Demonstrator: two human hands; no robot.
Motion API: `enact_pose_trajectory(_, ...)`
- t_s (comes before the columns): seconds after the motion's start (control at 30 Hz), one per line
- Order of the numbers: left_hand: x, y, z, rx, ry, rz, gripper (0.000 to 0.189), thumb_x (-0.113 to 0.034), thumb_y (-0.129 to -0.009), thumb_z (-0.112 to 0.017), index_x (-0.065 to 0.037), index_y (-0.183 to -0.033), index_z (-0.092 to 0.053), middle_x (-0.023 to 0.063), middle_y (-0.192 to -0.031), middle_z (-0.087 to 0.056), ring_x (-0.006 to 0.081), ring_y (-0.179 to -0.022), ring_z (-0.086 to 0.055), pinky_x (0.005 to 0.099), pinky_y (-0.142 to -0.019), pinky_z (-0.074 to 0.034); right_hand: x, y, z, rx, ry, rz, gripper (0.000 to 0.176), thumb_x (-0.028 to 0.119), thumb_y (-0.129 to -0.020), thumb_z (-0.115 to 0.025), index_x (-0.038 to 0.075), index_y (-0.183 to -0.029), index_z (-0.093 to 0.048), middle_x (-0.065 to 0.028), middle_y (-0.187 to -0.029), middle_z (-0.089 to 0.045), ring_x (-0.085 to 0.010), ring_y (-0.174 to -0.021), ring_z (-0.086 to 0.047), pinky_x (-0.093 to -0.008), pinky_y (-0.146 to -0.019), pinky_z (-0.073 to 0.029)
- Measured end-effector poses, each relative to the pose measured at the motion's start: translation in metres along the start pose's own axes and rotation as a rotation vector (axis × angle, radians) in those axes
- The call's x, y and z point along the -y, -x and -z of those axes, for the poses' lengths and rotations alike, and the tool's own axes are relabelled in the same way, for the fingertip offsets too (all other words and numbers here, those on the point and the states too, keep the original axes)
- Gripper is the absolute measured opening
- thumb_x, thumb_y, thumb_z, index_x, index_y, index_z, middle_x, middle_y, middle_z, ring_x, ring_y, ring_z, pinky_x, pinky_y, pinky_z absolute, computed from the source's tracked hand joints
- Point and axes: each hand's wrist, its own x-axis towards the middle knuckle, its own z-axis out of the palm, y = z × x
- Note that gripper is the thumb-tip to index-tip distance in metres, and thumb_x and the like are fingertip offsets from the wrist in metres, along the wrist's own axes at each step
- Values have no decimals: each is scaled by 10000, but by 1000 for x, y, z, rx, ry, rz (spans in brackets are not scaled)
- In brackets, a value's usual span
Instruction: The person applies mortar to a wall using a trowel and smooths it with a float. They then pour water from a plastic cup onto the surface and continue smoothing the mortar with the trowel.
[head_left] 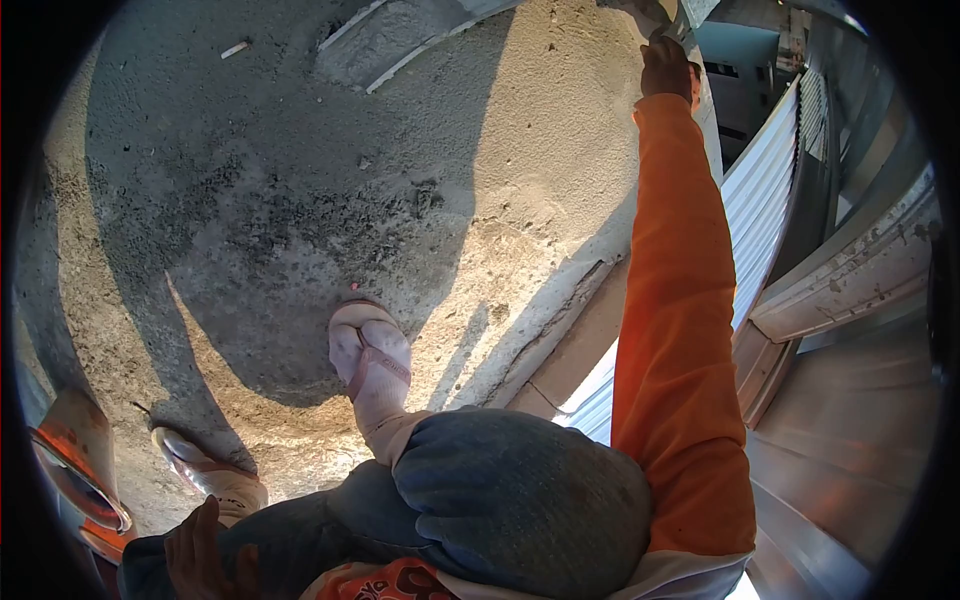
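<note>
My right hand (668, 72), at the end of a stretched orange sleeve, is near the top of the view at the concrete's right edge. Its fingers look closed. A brownish-grey shape (640, 14) lies just beyond the fingers, cut off by the view's dark border, and I cannot make out what is gripped. My left hand (205, 555) rests low on the left over my jeans (530, 500), its fingers stretched out and holding nothing. Below me spreads a rough concrete surface (560, 120), partly smooth and partly dark and crumbly.
A long pale-edged strip (400, 45) with grey mortar lies at the top. An orange container (85, 465) stands at lower left. My sandalled feet (372, 345) are on the concrete. Beyond its right edge are a drop, corrugated sheets (765, 200) and a beam (850, 265).
</note>
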Motion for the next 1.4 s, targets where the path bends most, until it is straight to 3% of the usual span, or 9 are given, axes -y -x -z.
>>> enact_pose_trajectory(0.07,-1,1,0,31,-4,23,425,-156,-864,-568,6,-1252,-510,195,-1167,-592,338,-1037,-588,387,-883,-473,62,19,44,-166,261,-377,375,407,-845,-609,228,-1173,-567,-123,-1115,-602,-249,-988,-608,-380,-818,-477)
enact_pose_trajectory(0.1,-2,1,1,33,-3,25,425,-156,-864,-568,6,-1252,-510,195,-1167,-592,338,-1037,-588,387,-883,-473,46,21,44,-163,260,-377,375,407,-845,-609,228,-1173,-567,-123,-1115,-602,-249,-988,-608,-380,-818,-477)
enact_pose_trajectory(0.17,-2,2,2,66,-40,16,445,-157,-860,-565,-2,-1271,-494,190,-1175,-586,334,-1035,-589,383,-877,-475,1,28,48,-295,409,220,418,501,-815,-604,293,-1177,-573,-124,-1121,-564,-269,-987,-596,-391,-816,-473)
enact_pose_trajectory(0.2,-2,3,2,67,-40,13,445,-157,-860,-565,-2,-1271,-494,190,-1175,-586,334,-1035,-589,383,-877,-475,16,40,54,-295,412,219,418,501,-815,-604,293,-1177,-573,-124,-1121,-564,-269,-987,-596,-391,-816,-473)
enact_pose_trajectory(0.27,-1,7,2,37,-65,-49,458,-159,-860,-559,-11,-1286,-481,184,-1180,-583,330,-1029,-590,381,-873,-476,65,71,69,-275,99,-311,461,518,-780,-638,303,-1183,-576,-131,-1068,-568,-304,-976,-586,-399,-832,-464)
enact_pose_trajectory(0.47,1,13,-3,1,-64,-32,453,-171,-865,-561,-12,-1283,-486,183,-1178,-586,333,-1024,-591,383,-866,-480,54,68,44,-54,347,-312,466,444,-815,-624,311,-1252,-536,-122,-1116,-562,-302,-1044,-562,-469,-885,-423)
enact_pose_trajectory(0.73,-4,8,-4,-24,-37,-20,420,-149,-860,-576,-5,-1249,-515,173,-1170,-595,333,-1012,-596,387,-862,-481,37,31,64,16,259,-243,462,445,-836,-603,299,-1266,-518,-61,-1054,-627,-224,-1021,-587,-375,-884,-424)
enact_pose_trajectory(1.07,-2,10,-5,-13,-37,-41,448,-161,-852,-587,-10,-1265,-496,179,-1177,-586,345,-1014,-586,401,-848,-478,43,73,92,-301,-105,-267,361,410,-819,-654,261,-1147,-633,-168,-1040,-580,-307,-944,-626,-395,-802,-503)
enact_pose_trajectory(1.4,-2,6,-2,17,-44,-38,444,-168,-871,-562,-11,-1278,-481,181,-1166,-587,347,-1006,-586,394,-849,-477,20,61,68,-38,421,-313,456,452,-792,-657,333,-1223,-567,-104,-1126,-548,-264,-1080,-550,-447,-922,-419)
